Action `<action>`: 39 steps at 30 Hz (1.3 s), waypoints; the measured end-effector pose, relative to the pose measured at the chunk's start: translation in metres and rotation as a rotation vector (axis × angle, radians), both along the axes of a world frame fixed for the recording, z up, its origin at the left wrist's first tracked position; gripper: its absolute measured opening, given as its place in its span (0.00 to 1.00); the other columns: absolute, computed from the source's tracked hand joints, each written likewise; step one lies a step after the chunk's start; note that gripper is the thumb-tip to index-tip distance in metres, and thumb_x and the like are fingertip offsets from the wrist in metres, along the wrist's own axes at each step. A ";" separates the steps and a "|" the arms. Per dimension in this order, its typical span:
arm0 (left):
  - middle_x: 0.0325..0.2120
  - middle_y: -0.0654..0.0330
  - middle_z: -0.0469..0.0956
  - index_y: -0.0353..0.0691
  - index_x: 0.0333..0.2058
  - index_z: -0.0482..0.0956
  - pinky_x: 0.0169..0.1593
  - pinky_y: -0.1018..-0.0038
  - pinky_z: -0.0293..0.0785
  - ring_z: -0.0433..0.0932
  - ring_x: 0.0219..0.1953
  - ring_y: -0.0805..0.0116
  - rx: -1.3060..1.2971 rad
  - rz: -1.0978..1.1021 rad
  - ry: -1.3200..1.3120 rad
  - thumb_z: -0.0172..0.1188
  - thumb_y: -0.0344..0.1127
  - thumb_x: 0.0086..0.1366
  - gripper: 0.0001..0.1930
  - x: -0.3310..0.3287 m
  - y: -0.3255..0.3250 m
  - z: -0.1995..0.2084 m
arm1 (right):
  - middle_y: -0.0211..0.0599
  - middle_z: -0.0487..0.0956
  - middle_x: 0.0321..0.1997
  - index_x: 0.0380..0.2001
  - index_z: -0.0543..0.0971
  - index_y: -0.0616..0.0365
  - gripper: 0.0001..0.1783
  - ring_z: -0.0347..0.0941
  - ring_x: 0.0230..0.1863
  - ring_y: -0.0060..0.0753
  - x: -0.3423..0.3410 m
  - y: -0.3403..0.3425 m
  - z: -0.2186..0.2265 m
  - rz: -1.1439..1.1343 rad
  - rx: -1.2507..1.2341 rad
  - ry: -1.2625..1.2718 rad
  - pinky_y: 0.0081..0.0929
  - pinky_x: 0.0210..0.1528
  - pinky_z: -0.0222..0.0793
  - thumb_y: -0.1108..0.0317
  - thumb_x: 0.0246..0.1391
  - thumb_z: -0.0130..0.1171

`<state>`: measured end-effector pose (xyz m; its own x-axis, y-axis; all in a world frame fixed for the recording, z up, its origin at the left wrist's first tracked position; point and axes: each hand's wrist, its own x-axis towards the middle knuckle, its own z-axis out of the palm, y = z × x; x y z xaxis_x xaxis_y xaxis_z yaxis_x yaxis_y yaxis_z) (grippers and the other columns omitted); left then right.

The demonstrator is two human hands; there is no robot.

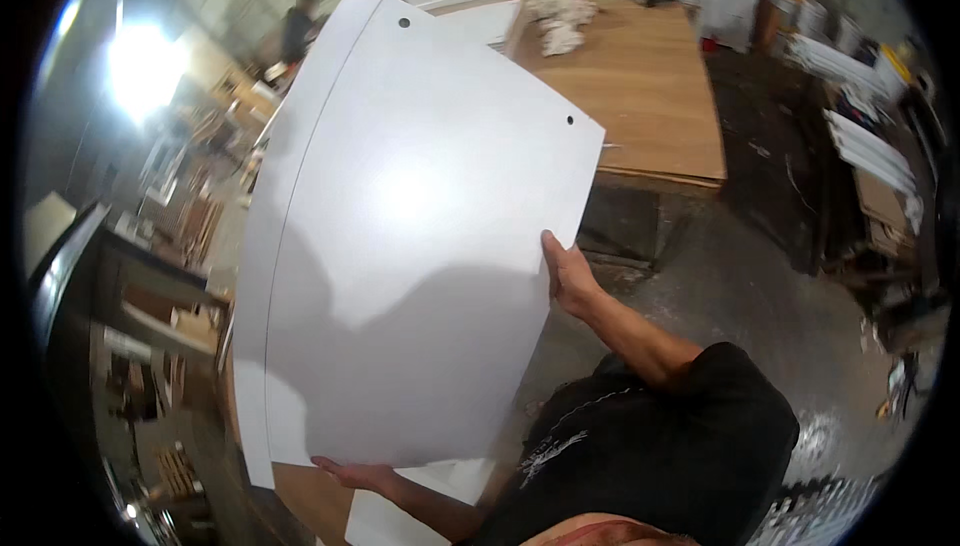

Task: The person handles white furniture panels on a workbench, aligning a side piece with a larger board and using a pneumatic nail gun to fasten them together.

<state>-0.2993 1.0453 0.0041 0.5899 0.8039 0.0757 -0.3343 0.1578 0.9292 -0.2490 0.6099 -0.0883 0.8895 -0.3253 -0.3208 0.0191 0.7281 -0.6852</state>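
A large white panel [420, 186] fills the middle of the view, tilted. A thin line runs down its left side, and two dark round holes sit near the far edge. My right hand [568, 276] is closed on its right edge, thumb on the face and fingers mostly hidden behind. At the near edge my left hand [352, 473] grips the panel from below, with part of its fingers out of sight under it. Beneath the near end shows a brown board surface [310, 496] and another white sheet [385, 523].
A wooden-topped table [640, 76] stands beyond, with crumpled white cloths [562, 21] on it. White lengths of trim [870, 151] lie stacked on the right. Shelving with board pieces [170, 311] is on the left. A person [298, 26] stands far back.
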 end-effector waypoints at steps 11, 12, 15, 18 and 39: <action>0.40 0.47 0.79 0.24 0.43 0.76 0.45 0.62 0.77 0.76 0.39 0.59 0.478 -0.176 -0.142 0.43 0.56 0.77 0.32 0.015 -0.386 0.049 | 0.36 0.74 0.48 0.59 0.65 0.53 0.34 0.67 0.49 0.34 -0.004 -0.350 -0.046 -0.102 0.209 0.229 0.37 0.53 0.67 0.36 0.65 0.51; 0.38 0.49 0.79 0.25 0.40 0.75 0.44 0.64 0.76 0.75 0.38 0.62 0.458 -0.203 -0.176 0.43 0.55 0.77 0.30 0.015 -0.434 0.057 | 0.35 0.73 0.48 0.59 0.66 0.51 0.34 0.67 0.49 0.34 0.001 -0.384 -0.053 -0.103 0.206 0.204 0.38 0.53 0.67 0.35 0.65 0.51; 0.33 0.53 0.74 0.29 0.35 0.72 0.40 0.65 0.72 0.71 0.34 0.64 0.750 -0.121 -0.153 0.42 0.57 0.77 0.30 0.042 -0.496 0.039 | 0.36 0.73 0.49 0.58 0.66 0.47 0.33 0.66 0.49 0.36 0.017 -0.447 -0.043 -0.121 0.142 0.148 0.41 0.54 0.66 0.34 0.64 0.49; 0.27 0.58 0.66 0.33 0.30 0.67 0.36 0.69 0.67 0.65 0.32 0.67 0.797 -0.027 -0.193 0.43 0.62 0.76 0.32 0.082 -0.560 0.014 | 0.36 0.67 0.65 0.71 0.60 0.48 0.38 0.64 0.61 0.37 0.037 -0.506 -0.015 -0.268 -0.058 0.110 0.42 0.61 0.62 0.39 0.65 0.51; 0.41 0.53 0.77 0.33 0.45 0.77 0.54 0.63 0.71 0.76 0.45 0.56 1.413 -0.418 0.056 0.61 0.33 0.60 0.16 0.102 -1.033 0.203 | 0.27 0.77 0.34 0.53 0.79 0.62 0.24 0.69 0.33 0.19 0.145 -1.002 0.165 0.087 -0.636 -0.494 0.20 0.37 0.67 0.52 0.66 0.57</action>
<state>-0.1971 0.0118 0.2073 0.7840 -0.1416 0.6045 -0.4528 -0.7965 0.4007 -0.1040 -0.3918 0.0767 0.9107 -0.2367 0.3384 0.3888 0.2149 -0.8959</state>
